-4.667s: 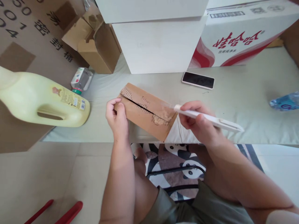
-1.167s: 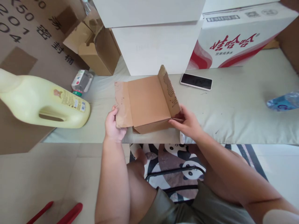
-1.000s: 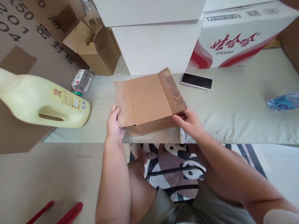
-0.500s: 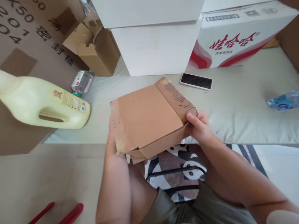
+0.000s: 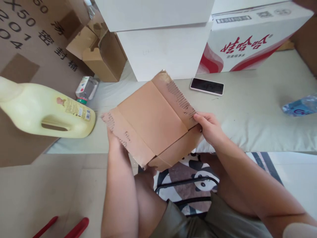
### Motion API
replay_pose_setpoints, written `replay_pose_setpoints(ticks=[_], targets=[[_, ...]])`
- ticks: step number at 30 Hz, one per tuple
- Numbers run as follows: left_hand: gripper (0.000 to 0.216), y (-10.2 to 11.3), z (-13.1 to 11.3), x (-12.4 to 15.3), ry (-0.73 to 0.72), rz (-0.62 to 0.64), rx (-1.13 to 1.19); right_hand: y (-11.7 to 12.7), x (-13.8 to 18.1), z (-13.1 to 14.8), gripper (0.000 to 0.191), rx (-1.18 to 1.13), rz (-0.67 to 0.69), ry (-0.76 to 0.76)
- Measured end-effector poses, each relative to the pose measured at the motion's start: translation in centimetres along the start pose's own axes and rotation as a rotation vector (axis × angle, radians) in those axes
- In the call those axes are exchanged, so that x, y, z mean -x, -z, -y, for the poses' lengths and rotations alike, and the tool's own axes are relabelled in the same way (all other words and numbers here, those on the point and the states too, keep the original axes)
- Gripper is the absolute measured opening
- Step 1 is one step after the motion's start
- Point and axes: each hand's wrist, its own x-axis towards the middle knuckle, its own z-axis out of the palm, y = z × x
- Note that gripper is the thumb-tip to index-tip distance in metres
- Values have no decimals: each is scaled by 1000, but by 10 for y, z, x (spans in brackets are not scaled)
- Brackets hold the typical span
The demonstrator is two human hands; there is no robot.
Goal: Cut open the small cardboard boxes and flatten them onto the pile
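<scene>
A brown cardboard box [image 5: 155,119] is held up and tilted in front of me, its side flaps spread outward with torn, ridged edges. My right hand [image 5: 209,127] pinches the box's right corner, thumb on top of the flap. At the other side, my left hand [image 5: 114,140] grips the box beneath the left flap; its fingers are hidden behind the cardboard. The near flap bends down toward my lap.
On the cloth-covered surface [image 5: 247,122] lie a phone [image 5: 207,86], a clear bottle [image 5: 86,89] and a blue-labelled bottle [image 5: 300,106]. A large yellow jug [image 5: 49,109] lies left. White boxes [image 5: 163,53], a red-and-white carton [image 5: 245,46] and a small open carton [image 5: 106,56] stand behind.
The box has turned and tilted, its left flap swinging left and its far corner rising left. Both side flaps spread wider. My right hand has shifted slightly left with its corner.
</scene>
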Motion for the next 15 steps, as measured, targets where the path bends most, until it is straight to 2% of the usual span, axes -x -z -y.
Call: replay_pose_setpoints(ticks=[3, 5, 8, 11, 15], targets=[[28, -4, -6, 11, 59, -25, 40, 6, -3, 3, 40, -16, 47, -21], [30, -3, -8, 15, 69, -6, 47, 9, -4, 3, 37, 7, 1, -3], [28, 1, -7, 14, -21, 38, 100, 11, -8, 1, 22, 68, -105, 7], [25, 3, -8, 11, -103, 60, 152, 11, -11, -1, 31, -14, -167, 21], [24, 2, -11, 10, -92, 61, 161, 5, -11, -3, 48, -307, -64, -70]])
